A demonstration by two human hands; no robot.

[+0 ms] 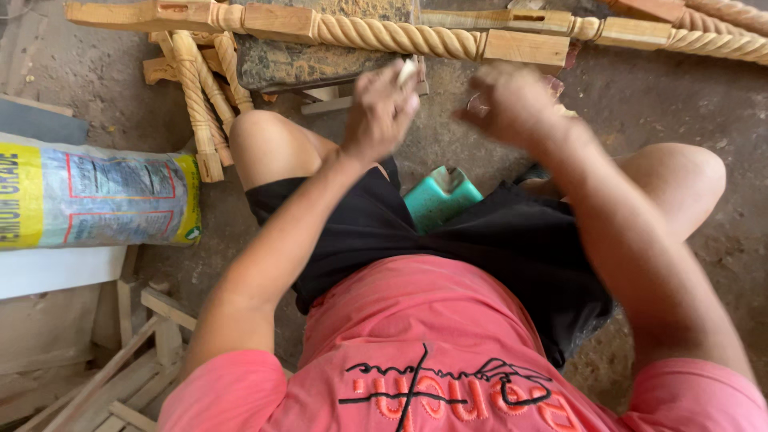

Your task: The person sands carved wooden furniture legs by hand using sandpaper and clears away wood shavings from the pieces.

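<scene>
— So, where are we with this? Our left hand (382, 112) is curled tight around a small pale scrap (407, 72), most likely a folded bit of sandpaper, though it is too blurred to be sure.

— Yes, and it sits just below the long twisted post (396, 36) that lies across the floor (680, 104) in front of our knees. Our right hand (508, 104) is smeared by motion. We cannot tell whether it is clenched or loose, or whether it holds anything; something small and glinting shows near its fingers, no more than that.

— Then what step do we judge this to be?

— Smoothing the rope-turned part of the post, we think. The scrap is near the wood, not clearly touching it.

— And the next move?

— It calls for pressing the scrap into the grooves and following the twist, with the other hand steadying the post so it does not roll.

— What else is about us?

— More twisted legs (200, 96) lie stacked to the left under the post. A green plastic stool (440, 196) shows between our thighs. A printed sack (96, 196) lies further left, and loose wooden slats (136, 360) sit near our left elbow.
</scene>
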